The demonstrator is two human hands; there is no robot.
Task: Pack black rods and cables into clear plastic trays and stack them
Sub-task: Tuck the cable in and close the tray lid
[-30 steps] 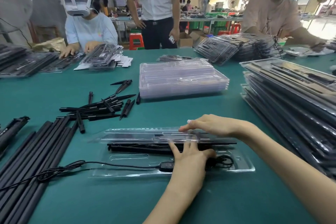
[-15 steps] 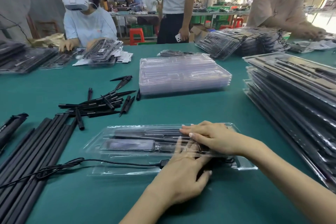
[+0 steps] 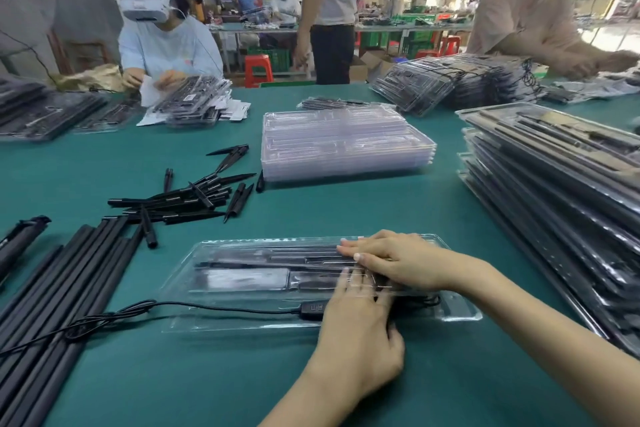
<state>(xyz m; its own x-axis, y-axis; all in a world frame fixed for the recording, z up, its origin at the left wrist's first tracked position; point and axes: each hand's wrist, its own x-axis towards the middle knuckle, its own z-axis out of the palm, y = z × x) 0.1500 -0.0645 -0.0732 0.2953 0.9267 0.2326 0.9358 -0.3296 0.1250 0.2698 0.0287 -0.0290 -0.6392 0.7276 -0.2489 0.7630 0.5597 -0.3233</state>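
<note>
hands meet on the clear plastic tray [image 3: 242,274] in front of you — your right hand [image 3: 398,262] lies flat on its folded-over lid with fingers straight, and your left hand [image 3: 360,326] presses beside it, fingers extended, over the cable [image 3: 207,305] end near the tray's front edge. black rods [image 3: 270,263] show through the lid. the cable trails left across the green table [image 3: 207,374] onto loose long rods [image 3: 59,288] — stacked packed trays [image 3: 554,166] sit at your right.
</note>
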